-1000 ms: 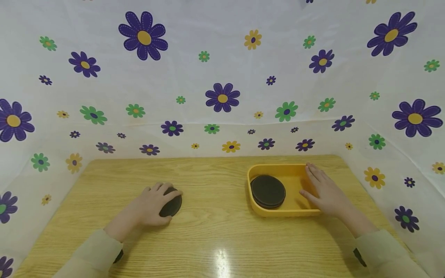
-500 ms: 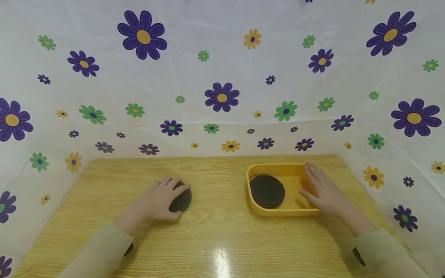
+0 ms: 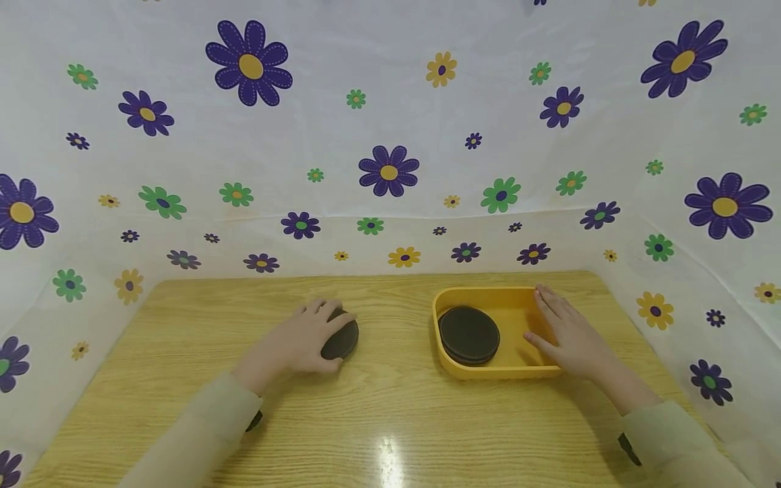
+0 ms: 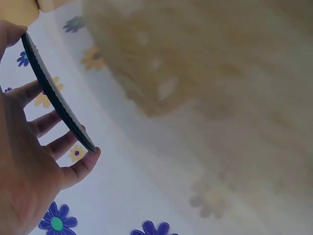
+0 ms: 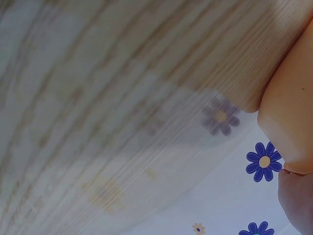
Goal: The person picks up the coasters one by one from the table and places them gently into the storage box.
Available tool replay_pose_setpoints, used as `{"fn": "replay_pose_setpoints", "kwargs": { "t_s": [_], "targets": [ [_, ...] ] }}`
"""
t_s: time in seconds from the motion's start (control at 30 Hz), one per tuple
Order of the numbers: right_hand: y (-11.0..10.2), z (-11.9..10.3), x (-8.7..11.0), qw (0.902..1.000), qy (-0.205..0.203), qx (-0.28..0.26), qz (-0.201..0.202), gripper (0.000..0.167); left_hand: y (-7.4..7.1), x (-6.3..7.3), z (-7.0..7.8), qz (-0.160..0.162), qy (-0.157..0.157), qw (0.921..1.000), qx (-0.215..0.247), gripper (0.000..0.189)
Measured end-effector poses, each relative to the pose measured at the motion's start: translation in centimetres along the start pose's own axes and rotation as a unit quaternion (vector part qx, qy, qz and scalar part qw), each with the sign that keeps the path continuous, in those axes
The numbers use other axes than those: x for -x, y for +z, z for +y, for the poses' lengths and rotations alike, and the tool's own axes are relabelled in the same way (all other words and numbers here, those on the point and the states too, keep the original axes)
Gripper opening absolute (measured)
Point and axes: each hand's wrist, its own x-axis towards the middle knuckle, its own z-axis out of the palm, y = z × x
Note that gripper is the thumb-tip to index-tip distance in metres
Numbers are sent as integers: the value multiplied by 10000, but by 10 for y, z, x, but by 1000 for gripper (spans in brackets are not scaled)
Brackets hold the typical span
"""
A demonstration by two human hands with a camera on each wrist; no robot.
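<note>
My left hand (image 3: 299,341) grips a round black coaster (image 3: 342,337) by its edge, with thumb and fingers spread around the rim. Seen edge-on in the left wrist view, the coaster (image 4: 58,100) is thin, with a pale underside, and is held over the table. On the right of the head view stands a yellow rectangular tray (image 3: 497,372). Two or more black coasters (image 3: 470,335) lie stacked in its left end. My right hand (image 3: 573,342) rests on the tray's right end, fingers straight along the wall and thumb reaching inside.
A wooden table (image 3: 378,407) lies under everything. White cloth (image 3: 305,135) printed with purple, green and yellow flowers surrounds it at the back and sides. Between the left hand and the tray there is a stretch of bare wood.
My left hand has moved to the right and slightly away from me with the coaster, coming closer to the tray. The right hand and the tray have stayed put.
</note>
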Motion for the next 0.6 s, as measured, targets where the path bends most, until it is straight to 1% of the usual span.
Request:
{"fn": "replay_pose_setpoints", "kwargs": {
  "t_s": [0.23, 0.47, 0.6],
  "targets": [
    [0, 0, 0, 10000, -29, 11, 14, 87, -9, -25, 15, -17, 156, 9996, -221, 86],
    [1, 0, 0, 10000, -22, -8, 23, 86, -16, -48, 33, -133, 364, 9988, -283, 85],
    [1, 0, 0, 10000, 1, 2, 18, 86, -20, -61, 44, -121, 490, 9983, -296, 86]
  ]
}}
